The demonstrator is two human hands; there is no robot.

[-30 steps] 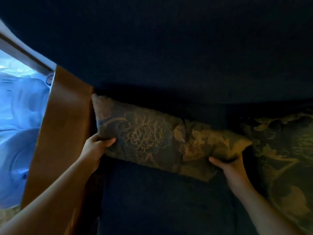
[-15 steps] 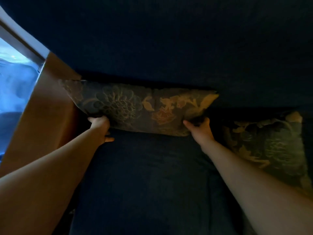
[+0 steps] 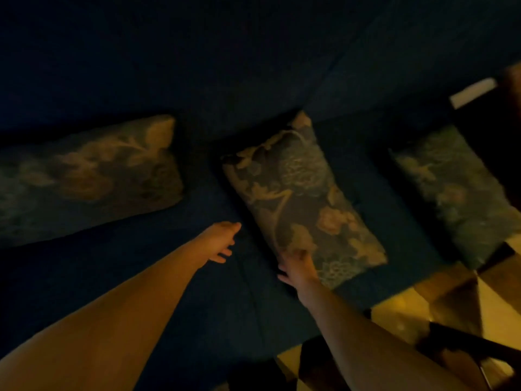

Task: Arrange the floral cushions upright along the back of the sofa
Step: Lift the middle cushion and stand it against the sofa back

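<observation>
A dark blue sofa (image 3: 197, 66) fills the dim, blurred view. Left of both hands, a floral cushion (image 3: 84, 179) now stands against the sofa back, released since a moment ago, so that one looks placed. The view has swung right to the middle cushion (image 3: 298, 210), lying flat on the seat. A third cushion (image 3: 456, 198) lies well right of the grip. The right hand (image 3: 296, 268) touches the middle cushion's near edge, its grip not clearly closed. The left hand (image 3: 222, 241) reaches in open, empty, just beside it.
</observation>
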